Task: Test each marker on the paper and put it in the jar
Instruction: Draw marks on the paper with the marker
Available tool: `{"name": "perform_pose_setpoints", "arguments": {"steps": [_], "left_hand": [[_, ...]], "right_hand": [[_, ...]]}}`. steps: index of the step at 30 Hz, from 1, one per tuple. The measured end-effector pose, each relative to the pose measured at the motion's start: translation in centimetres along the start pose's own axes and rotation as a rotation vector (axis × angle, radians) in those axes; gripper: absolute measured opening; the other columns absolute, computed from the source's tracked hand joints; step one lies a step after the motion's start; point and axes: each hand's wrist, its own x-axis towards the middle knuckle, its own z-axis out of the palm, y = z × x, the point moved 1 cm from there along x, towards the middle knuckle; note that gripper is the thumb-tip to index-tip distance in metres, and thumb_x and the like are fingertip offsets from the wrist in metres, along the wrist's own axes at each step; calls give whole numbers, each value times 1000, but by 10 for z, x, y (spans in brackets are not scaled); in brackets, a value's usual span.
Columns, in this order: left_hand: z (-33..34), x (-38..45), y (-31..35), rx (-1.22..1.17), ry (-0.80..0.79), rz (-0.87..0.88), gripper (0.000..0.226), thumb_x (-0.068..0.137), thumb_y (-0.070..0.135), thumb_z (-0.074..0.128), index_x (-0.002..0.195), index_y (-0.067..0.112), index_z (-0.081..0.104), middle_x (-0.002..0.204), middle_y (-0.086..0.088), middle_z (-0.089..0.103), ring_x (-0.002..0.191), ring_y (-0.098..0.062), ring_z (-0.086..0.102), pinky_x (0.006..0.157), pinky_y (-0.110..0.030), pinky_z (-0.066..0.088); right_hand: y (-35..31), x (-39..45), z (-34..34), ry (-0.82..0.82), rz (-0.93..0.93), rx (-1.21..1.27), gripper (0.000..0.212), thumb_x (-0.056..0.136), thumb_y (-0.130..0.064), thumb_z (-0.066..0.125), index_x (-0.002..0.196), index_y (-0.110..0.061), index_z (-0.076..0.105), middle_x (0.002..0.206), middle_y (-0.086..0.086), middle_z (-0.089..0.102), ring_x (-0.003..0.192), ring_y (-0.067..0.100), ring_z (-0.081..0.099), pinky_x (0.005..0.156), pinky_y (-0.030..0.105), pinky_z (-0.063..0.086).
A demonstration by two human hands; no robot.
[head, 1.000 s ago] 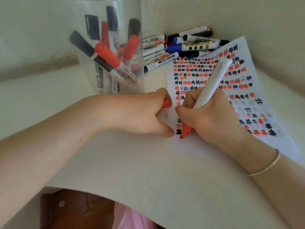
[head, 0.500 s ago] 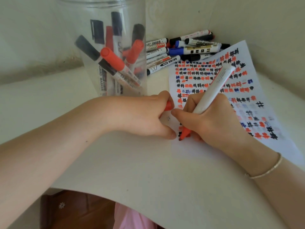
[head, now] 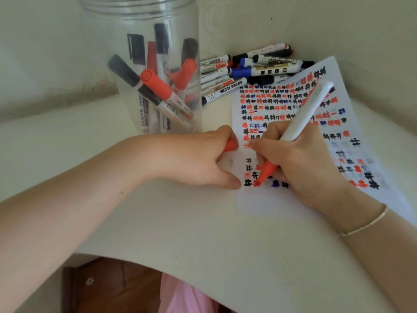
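Near the table's front edge, the right hand [head: 300,163] grips a white marker [head: 300,120], its red tip pressed on the paper [head: 255,199] among hash marks. Just beside it, the left hand [head: 198,159] curls round a red cap [head: 230,145], thumb touching the paper's edge. Behind stands the clear jar [head: 144,10] holding markers, with loose markers [head: 252,71] piled toward the back corner.

Red marker tip on paper, cap held aside.

Right hand [head: 302,168] grips white-barrelled marker [head: 300,123], red tip touching paper [head: 334,86] amid rows of red, black, blue hash marks. Left hand [head: 198,159] rests at the sheet's edge, holding red cap [head: 229,145]. Clear jar [head: 144,37] behind holds several markers; loose pile of markers [head: 250,71] beside it. Bracelet [head: 365,222] on right wrist.
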Motion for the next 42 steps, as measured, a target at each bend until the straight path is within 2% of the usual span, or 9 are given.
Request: {"name": "perform_pose_setpoints", "arguments": {"steps": [3, 7, 11, 17, 22, 26, 29, 37, 42], "left_hand": [[-1, -1, 0, 2, -2, -2, 67, 76, 54, 67, 128, 27, 35, 78, 17, 38, 69, -3, 45, 57, -20, 33], [1, 1, -1, 2, 11, 4, 68, 72, 54, 68, 125, 25, 37, 79, 14, 40, 69, -5, 46, 58, -24, 34], [1, 2, 0, 8, 9, -1, 69, 73, 54, 68, 127, 25, 36, 80, 16, 41, 70, -5, 47, 59, -24, 35], [0, 2, 0, 15, 2, -2, 66, 72, 55, 67, 123, 25, 37, 78, 13, 41, 67, -5, 46, 57, -26, 34], [0, 2, 0, 5, 3, -4, 69, 75, 54, 68, 129, 26, 35, 80, 17, 41, 70, -5, 47, 58, -23, 35], [0, 1, 1, -8, 2, -5, 70, 77, 52, 68, 132, 26, 34, 78, 18, 37, 69, -3, 44, 57, -19, 32], [-1, 1, 1, -29, -2, -4, 69, 78, 51, 68, 132, 26, 33, 80, 20, 36, 71, -1, 45, 58, -17, 33], [-2, -4, 0, -62, 9, 22, 46, 88, 46, 58, 125, 27, 38, 82, 13, 43, 71, -4, 46, 61, -20, 35], [-1, -8, -1, -364, 69, 109, 15, 96, 30, 50, 111, 29, 53, 98, 18, 58, 94, 1, 55, 85, -18, 44]], "right_hand": [[1, -2, 2, -31, -29, -101, 32, 78, 4, 66, 57, 11, 42, 52, 33, 48, 31, 18, 44, 35, 18, 32], [0, -5, 5, -77, -20, -216, 31, 78, -4, 70, 63, 13, 49, 57, 32, 58, 41, 33, 52, 36, 22, 39], [1, -4, 7, -39, -82, -305, 39, 76, 2, 65, 48, -5, 39, 46, 17, 44, 40, 15, 42, 39, 21, 35], [2, -5, 7, -71, -63, -267, 33, 76, -6, 72, 61, 11, 49, 53, 25, 56, 41, 24, 50, 38, 23, 39], [5, -2, 7, -14, -112, -300, 43, 77, 5, 63, 47, -8, 36, 44, 10, 37, 41, 16, 40, 41, 23, 34], [6, -1, 4, 28, -72, -191, 31, 78, 4, 64, 57, 9, 42, 54, 35, 43, 43, 27, 43, 38, 25, 32], [7, -1, 4, 43, -65, -159, 32, 78, 4, 64, 59, 10, 40, 56, 38, 42, 43, 29, 44, 38, 25, 32], [-3, 6, -8, 10, 67, 437, 30, 86, -7, 62, 63, -6, 43, 53, 8, 44, 34, 11, 25, 32, 20, 23], [-11, 8, -10, 31, 108, 523, 23, 73, -18, 70, 69, -9, 50, 56, 3, 52, 39, 8, 40, 37, 17, 37]]}}
